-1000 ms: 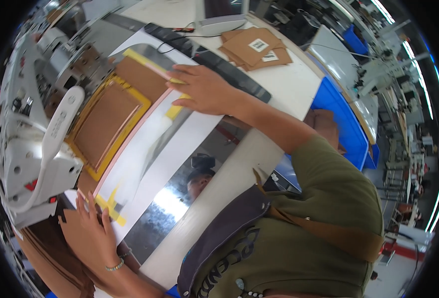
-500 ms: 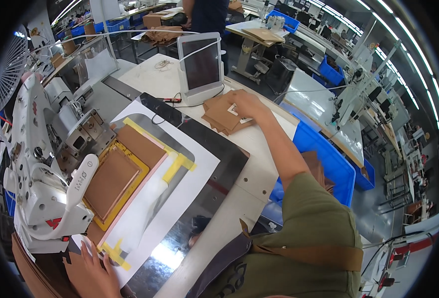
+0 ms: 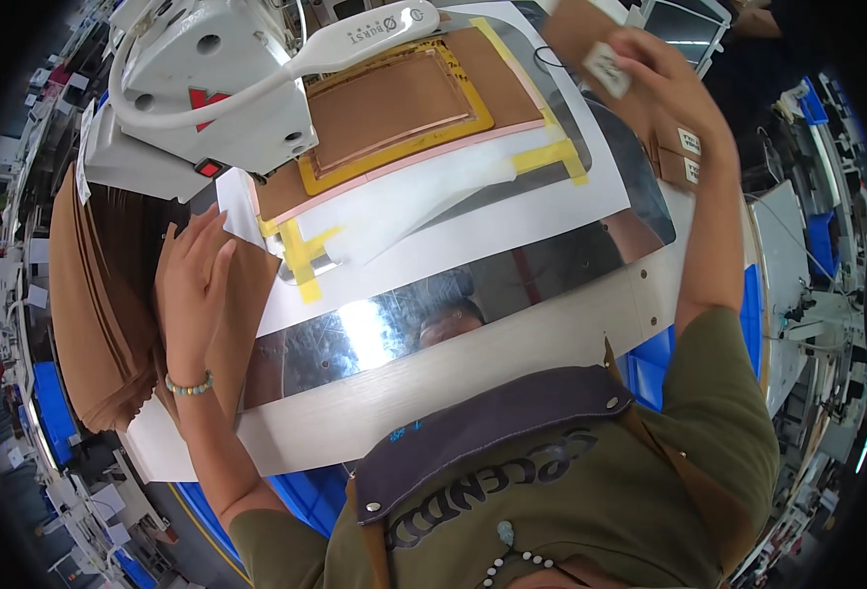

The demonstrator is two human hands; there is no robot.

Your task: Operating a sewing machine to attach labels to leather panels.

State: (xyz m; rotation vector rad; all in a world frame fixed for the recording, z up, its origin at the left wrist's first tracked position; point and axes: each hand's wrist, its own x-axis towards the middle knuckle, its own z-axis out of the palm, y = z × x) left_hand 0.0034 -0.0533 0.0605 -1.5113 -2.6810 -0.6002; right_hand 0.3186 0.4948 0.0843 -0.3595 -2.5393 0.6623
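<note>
Sheet (image 3: 577,33), brown, blurred and cut off at the top, is gripped by the fingers of your right hand (image 3: 671,86), which hide part of it. Your left hand (image 3: 194,270) has fingers loosely spread over a brown flap (image 3: 245,287); whether they touch it is hard to tell. Right of those fingertips lies a yellow frame (image 3: 404,154), its top partly hidden behind a white handle (image 3: 360,41).

Looks bright and clear in the middle, with cool, even indoor light over the pale desk (image 3: 522,350). Flares white on the mirror-like metal plate (image 3: 404,337). Darkens beneath the white machine (image 3: 232,113). Smears slightly around the right hand (image 3: 671,86) and the held brown piece (image 3: 582,41). Catches a strip light (image 3: 866,445) at far right. Curves strongly toward the rim, with soft background detail and black corners.
</note>
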